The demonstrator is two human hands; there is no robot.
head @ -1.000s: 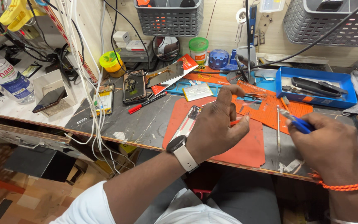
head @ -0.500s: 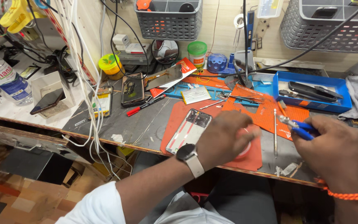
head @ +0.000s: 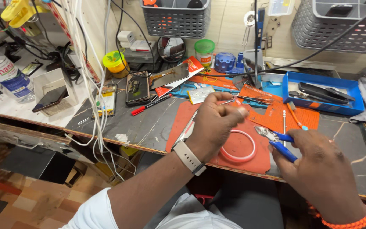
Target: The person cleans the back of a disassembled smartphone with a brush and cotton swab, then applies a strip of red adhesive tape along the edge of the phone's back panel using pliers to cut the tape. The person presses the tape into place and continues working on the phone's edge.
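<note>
The right hand (head: 323, 169), nearest the camera, is clenched around the blue handles of small pliers (head: 276, 140), whose long axis runs up and left so the tips aim at the left hand (head: 217, 121). That hand hovers above the red mat (head: 178, 127), fingers pinched on what looks like a thin strip or tape end; what it is exactly is too small to tell. The pinched piece lies just left of and slightly beyond the plier tips, so the right hand is the nearer tool to it, with a small gap between. Directly under the left hand a pale ring (head: 239, 146) lies flat on the mat, and a phone (head: 187, 129) sits partly hidden by the wrist. Farther back stands a blue tray (head: 323, 82).

Half a second earlier the left hand was pressed low on the mat; it has since lifted and pinched shut, uncovering the ring, while the pliers have stayed right.
</note>
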